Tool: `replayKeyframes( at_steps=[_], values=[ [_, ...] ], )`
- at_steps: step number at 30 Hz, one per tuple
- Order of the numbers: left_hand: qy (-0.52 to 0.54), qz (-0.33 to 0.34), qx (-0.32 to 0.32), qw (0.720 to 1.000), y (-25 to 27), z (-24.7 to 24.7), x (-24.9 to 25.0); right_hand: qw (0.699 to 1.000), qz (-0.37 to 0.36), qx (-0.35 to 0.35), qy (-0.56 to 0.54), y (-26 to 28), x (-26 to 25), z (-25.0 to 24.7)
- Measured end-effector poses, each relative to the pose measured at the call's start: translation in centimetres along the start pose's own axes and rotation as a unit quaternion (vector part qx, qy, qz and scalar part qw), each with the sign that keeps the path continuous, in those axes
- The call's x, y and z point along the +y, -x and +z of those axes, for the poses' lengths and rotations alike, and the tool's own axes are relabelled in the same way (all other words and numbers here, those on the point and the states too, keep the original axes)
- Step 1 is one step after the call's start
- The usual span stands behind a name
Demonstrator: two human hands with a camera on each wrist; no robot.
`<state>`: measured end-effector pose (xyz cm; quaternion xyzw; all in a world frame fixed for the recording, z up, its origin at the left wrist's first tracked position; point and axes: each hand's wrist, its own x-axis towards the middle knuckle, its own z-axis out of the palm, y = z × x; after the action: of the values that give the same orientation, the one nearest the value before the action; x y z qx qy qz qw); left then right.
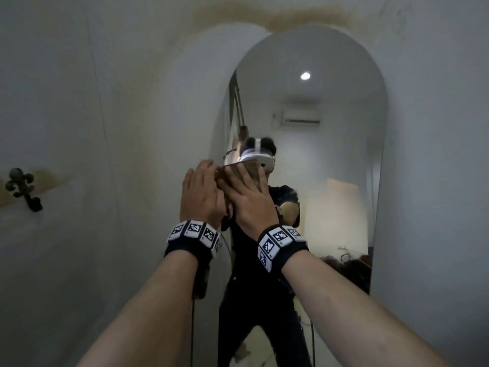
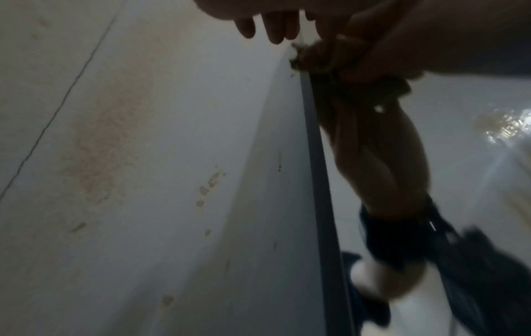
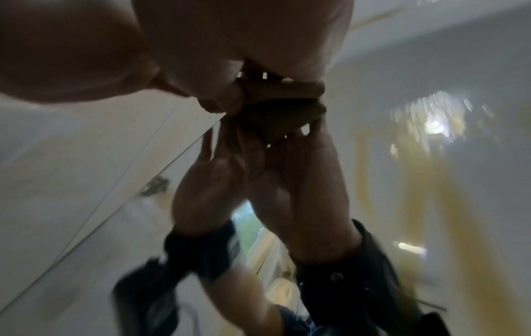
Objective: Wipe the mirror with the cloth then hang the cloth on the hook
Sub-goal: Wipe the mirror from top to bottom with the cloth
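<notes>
An arched mirror (image 1: 317, 123) hangs on the white wall. A brown cloth (image 1: 238, 172) lies flat against the glass near the mirror's left edge, at head height. My right hand (image 1: 247, 193) presses on the cloth with straight, spread fingers. Just left of it, my left hand (image 1: 201, 190) is raised with straight fingers at the cloth's left edge, over the mirror's rim. The left wrist view shows the cloth (image 2: 310, 56) bunched at the mirror's grey edge (image 2: 316, 159). In the right wrist view the cloth (image 3: 287, 102) sits between my palm and the glass. A dark metal hook (image 1: 22, 188) is on the wall, far left.
The wall (image 1: 119, 128) left of the mirror is bare, with brownish stains and a thin crack line. The mirror reflects a person in dark clothes, a ceiling light and an air conditioner. A dark cable (image 1: 193, 327) hangs below my left wrist.
</notes>
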<state>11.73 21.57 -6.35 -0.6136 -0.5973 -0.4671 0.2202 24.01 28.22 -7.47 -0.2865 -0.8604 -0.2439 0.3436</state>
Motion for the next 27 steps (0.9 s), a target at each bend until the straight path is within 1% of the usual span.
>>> replayKeyframes(
  at_steps=[1, 2, 4, 5, 8, 10, 12, 13, 14, 15, 16, 17, 19, 20, 21, 22, 23, 24, 25, 26, 27],
  values=[
    [-0.005, 0.003, 0.002, 1.000, 0.4, 0.3, -0.1, 1.000, -0.008, 0.003, 0.002, 1.7, -0.7, 1.0],
    [-0.011, 0.015, -0.010, 1.000, 1.2, 0.8, -0.1, 1.000, -0.015, 0.011, 0.001, 3.7, -1.7, 2.0],
    [-0.024, 0.028, -0.056, 0.998, 1.9, 1.6, -0.2, 0.999, -0.025, 0.017, -0.013, 6.8, -3.4, 3.6],
    [-0.036, 0.028, -0.068, 0.997, 2.5, 2.1, -0.4, 0.999, -0.032, 0.018, -0.017, 8.5, -4.3, 4.4],
    [-0.105, 0.053, -0.054, 0.992, 4.9, 3.2, -1.0, 0.999, -0.046, 0.003, -0.016, 14.2, -6.5, 7.5],
    [-0.119, 0.073, -0.050, 0.989, 7.1, 3.6, -1.1, 0.997, -0.067, -0.011, -0.048, 17.3, -7.7, 8.8],
    [-0.116, 0.087, -0.060, 0.988, 9.1, 4.0, -1.2, 0.991, -0.085, -0.026, -0.102, 19.1, -8.3, 8.6],
    [-0.117, 0.089, -0.067, 0.987, 10.0, 4.2, -1.3, 0.987, -0.077, -0.026, -0.138, 19.5, -8.2, 7.7],
    [-0.120, 0.086, -0.078, 0.986, 10.6, 4.4, -1.4, 0.982, -0.051, -0.024, -0.182, 19.6, -7.8, 6.5],
    [-0.130, 0.078, -0.098, 0.984, 10.9, 4.6, -1.5, 0.974, -0.009, -0.017, -0.225, 19.4, -7.2, 4.9],
    [-0.150, 0.070, -0.120, 0.979, 10.9, 4.7, -1.5, 0.966, 0.039, 0.000, -0.254, 18.8, -6.1, 3.2],
    [-0.175, 0.066, -0.128, 0.974, 10.8, 5.0, -1.3, 0.958, 0.081, 0.037, -0.272, 17.9, -5.0, 1.3],
    [-0.207, 0.067, -0.096, 0.971, 10.5, 5.4, -0.8, 0.933, 0.140, 0.160, -0.289, 15.2, -2.4, -2.6],
    [-0.213, 0.061, -0.077, 0.972, 10.4, 5.6, -0.5, 0.920, 0.155, 0.233, -0.275, 13.5, -1.1, -4.5],
    [-0.216, 0.055, -0.068, 0.972, 10.4, 5.7, -0.3, 0.910, 0.161, 0.303, -0.233, 11.7, 0.2, -6.1],
    [-0.219, 0.053, -0.062, 0.972, 10.5, 5.9, -0.2, 0.904, 0.163, 0.353, -0.176, 9.8, 1.4, -7.4],
    [-0.220, 0.050, -0.061, 0.972, 10.7, 6.1, -0.1, 0.907, 0.165, 0.370, -0.118, 8.0, 2.6, -8.4],
    [-0.218, 0.046, -0.062, 0.973, 10.9, 6.2, 0.2, 0.920, 0.172, 0.345, -0.070, 6.5, 3.7, -9.0],
    [-0.212, 0.042, -0.065, 0.974, 11.0, 6.2, 0.4, 0.941, 0.176, 0.287, -0.034, 5.3, 4.8, -9.1],
    [-0.206, 0.037, -0.067, 0.976, 11.2, 6.2, 0.6, 0.962, 0.174, 0.210, -0.015, 4.6, 5.8, -8.5],
    [-0.198, 0.033, -0.067, 0.977, 11.3, 6.4, 0.6, 0.977, 0.169, 0.132, -0.009, 4.4, 6.6, -7.5]
  ],
)
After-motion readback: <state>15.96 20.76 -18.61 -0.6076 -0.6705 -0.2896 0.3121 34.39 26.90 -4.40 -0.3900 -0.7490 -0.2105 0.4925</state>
